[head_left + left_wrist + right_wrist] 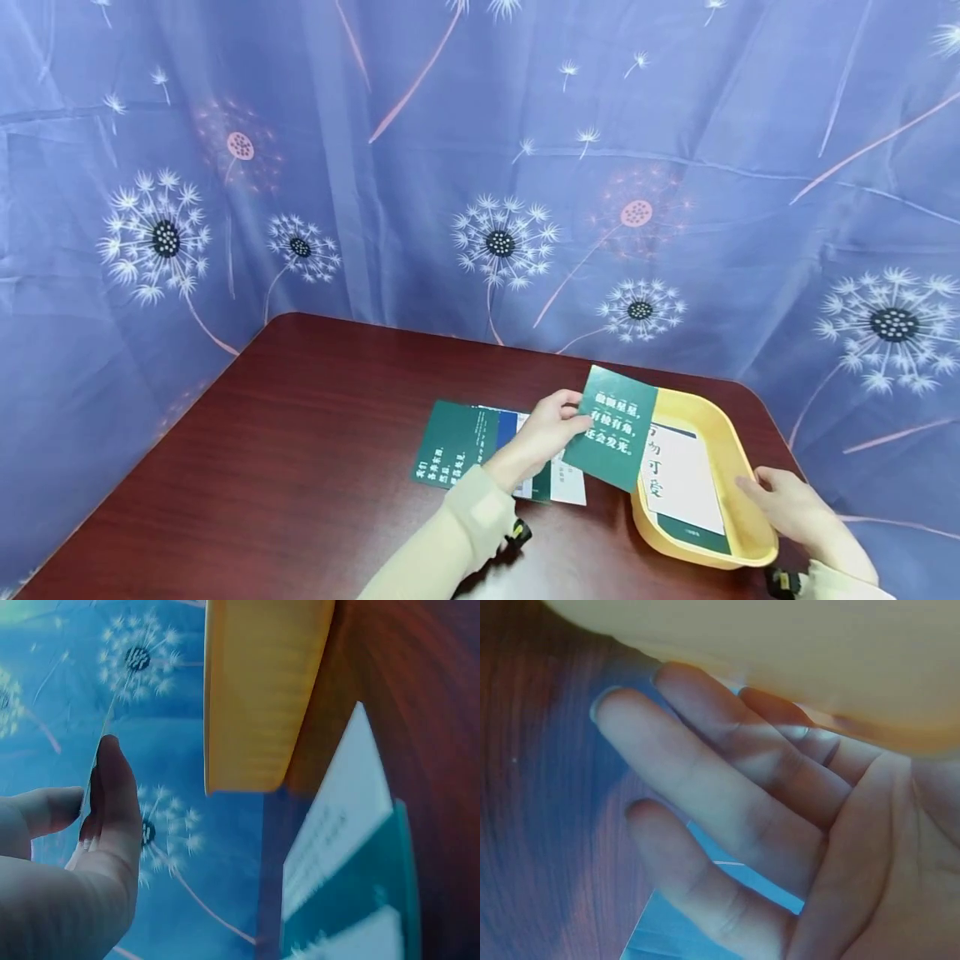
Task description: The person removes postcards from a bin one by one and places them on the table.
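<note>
My left hand (543, 433) pinches a green card (611, 429) printed with white characters. The card hangs over the left side of a yellow tray (738, 442), hiding part of its rim. In the left wrist view, thumb and fingers meet on this card, seen almost edge-on. On the tray's right side, my right hand (795, 504) holds the rim, thumb over the edge and fingers along the outer wall. The right wrist view shows those fingers (705, 787) fairly straight beside the wall. Inside the tray lies a white card (682, 483) with dark characters, above a green one (693, 533).
Under my left forearm, overlapping cards lie on the dark red table (300, 433), among them a green one (450, 442) and a white one (568, 483). A blue curtain (420, 208) with dandelion prints hangs behind the table's far edge.
</note>
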{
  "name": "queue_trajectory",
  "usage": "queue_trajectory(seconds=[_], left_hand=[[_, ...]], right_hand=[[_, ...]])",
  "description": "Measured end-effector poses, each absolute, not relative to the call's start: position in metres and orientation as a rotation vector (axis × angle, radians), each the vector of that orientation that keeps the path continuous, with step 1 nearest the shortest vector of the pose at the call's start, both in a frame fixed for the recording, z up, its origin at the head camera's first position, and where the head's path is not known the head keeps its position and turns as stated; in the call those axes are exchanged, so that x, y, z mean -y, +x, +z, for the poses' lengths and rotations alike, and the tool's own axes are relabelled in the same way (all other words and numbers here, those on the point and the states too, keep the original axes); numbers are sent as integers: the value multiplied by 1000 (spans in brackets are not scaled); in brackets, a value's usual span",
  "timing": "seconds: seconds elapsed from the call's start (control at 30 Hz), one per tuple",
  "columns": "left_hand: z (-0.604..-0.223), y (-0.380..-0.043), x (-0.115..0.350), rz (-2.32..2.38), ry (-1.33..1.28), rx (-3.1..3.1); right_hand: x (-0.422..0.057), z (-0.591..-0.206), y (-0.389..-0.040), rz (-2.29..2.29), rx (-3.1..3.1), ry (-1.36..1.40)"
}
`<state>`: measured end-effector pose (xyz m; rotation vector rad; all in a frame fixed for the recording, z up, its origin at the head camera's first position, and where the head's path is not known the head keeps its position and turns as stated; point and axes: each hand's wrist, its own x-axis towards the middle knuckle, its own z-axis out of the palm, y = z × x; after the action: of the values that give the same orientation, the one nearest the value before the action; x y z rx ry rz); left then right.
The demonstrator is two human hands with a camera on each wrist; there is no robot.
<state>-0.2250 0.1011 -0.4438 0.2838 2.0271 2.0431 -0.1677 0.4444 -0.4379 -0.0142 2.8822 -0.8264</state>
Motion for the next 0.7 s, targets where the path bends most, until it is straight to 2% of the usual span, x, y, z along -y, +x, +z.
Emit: queue_trajectory(seconds=[0.33, 0.7], left_hand=[[-456, -227, -54, 2101, 235, -1945], [-470, -235, 57, 2126, 86, -1927]], right_hand=[[-445, -440, -168, -843, -2902, -43], [-445, -439, -167, -843, -2877, -40]])
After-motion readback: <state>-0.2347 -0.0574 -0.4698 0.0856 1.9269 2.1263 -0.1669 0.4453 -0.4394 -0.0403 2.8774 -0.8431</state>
